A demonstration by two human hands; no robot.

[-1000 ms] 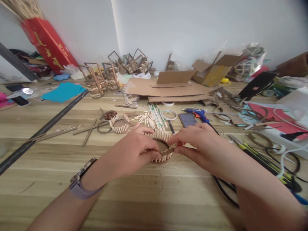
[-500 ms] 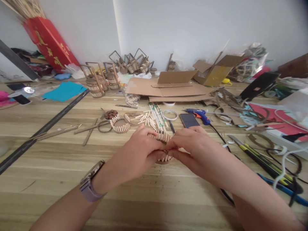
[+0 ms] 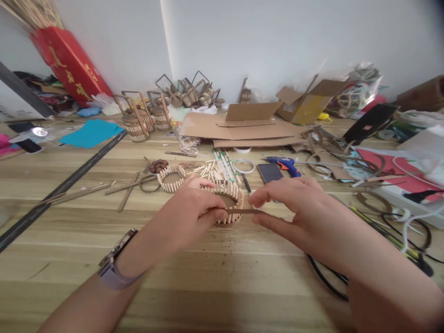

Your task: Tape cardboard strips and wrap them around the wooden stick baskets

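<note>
A round basket piece with short pale sticks standing around a brown base sits on the table in front of me. My left hand pinches a thin brown strip at the near side of the sticks, and its fingers cover the piece's left part. From there the strip runs level to the right, into my right hand, whose thumb lies under its end with the fingers curled above. Behind my left hand stands a similar stick-ringed piece, partly covered.
Loose sticks, a tape roll, a phone and a blue glue gun lie beyond my hands. A yellow-black cutter and a cable are at right. Finished baskets and cardboard stand behind.
My right hand has moved right and its fingers have spread somewhat, so the brown strip now shows between my hands. My left hand has shifted slightly left.
</note>
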